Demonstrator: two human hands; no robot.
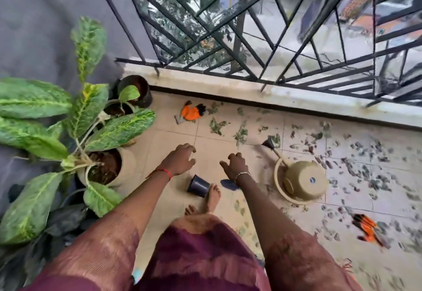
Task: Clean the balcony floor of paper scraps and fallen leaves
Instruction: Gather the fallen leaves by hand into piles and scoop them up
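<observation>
Fallen leaves (241, 134) and small dark scraps (365, 172) litter the beige tiled balcony floor (173, 128), thickest on the right side. My left hand (180, 159) reaches forward over the tiles with its fingers loosely curled and holds nothing. My right hand (235, 165) is stretched out beside it, fingers loosely curled too, just short of a leafy twig. Neither hand touches the floor as far as I can tell.
A beige watering can (303, 180) lies on its side at right. A small dark pot (198, 185) is tipped over by my bare foot (213, 196). Orange gloves (190, 113) (367, 226) lie on the floor. Potted plants (100, 167) crowd the left; a metal railing (251, 39) runs ahead.
</observation>
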